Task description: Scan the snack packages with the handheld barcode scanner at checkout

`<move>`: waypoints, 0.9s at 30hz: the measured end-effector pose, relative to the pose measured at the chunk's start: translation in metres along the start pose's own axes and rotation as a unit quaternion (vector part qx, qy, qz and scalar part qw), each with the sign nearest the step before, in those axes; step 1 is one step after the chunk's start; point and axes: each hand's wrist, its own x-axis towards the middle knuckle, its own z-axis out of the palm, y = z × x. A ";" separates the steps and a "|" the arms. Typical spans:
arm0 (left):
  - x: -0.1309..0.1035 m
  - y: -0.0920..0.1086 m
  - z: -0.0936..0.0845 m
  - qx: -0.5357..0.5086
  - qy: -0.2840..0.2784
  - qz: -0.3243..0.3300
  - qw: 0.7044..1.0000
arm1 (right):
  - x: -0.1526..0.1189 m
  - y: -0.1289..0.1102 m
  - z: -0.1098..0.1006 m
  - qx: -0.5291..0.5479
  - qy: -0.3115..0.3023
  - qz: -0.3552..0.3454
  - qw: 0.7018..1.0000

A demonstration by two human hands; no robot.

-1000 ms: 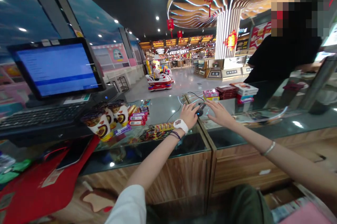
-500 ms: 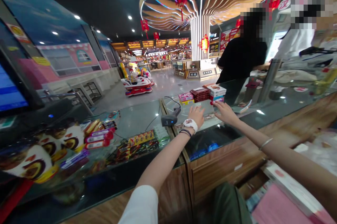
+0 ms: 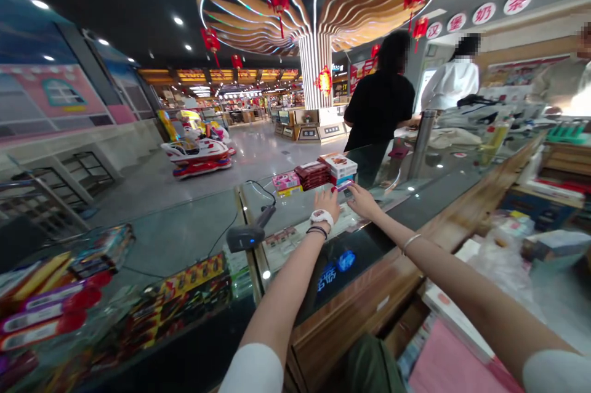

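Both my hands reach over the glass counter (image 3: 415,211), close to a row of small packaged goods. My right hand (image 3: 364,201) pinches one end of a small purple-and-white tube (image 3: 344,185) with a red end. Beside that red end is my left hand (image 3: 327,203), palm down, fingers stretched out and apart; whether it touches the tube is unclear. Just beyond my hands stand a stack of white boxes (image 3: 340,165), a pile of dark red packets (image 3: 313,175) and a pink box (image 3: 285,180) on a yellow one.
A handheld barcode scanner (image 3: 247,237) with a cable rests left of my arms. Several purple, red-capped tubes (image 3: 55,297) and a yellow-edged display box (image 3: 194,279) lie further left. A person in black (image 3: 381,94) stands beyond the counter. Plastic bags (image 3: 503,251) are at right.
The view has swung right. My hands have come closer together, and my right fingers have closed on the tube, which now shows more plainly between the hands.
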 end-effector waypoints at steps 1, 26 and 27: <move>0.005 0.001 0.002 0.001 0.004 -0.005 1.000 | 0.003 0.001 0.000 -0.004 -0.003 0.002 1.000; 0.026 -0.003 0.025 -0.023 -0.045 -0.022 0.998 | 0.027 0.031 0.009 0.133 -0.025 0.050 0.990; 0.026 -0.003 0.025 -0.027 -0.048 -0.023 0.998 | 0.026 0.031 0.009 0.141 -0.018 0.056 0.988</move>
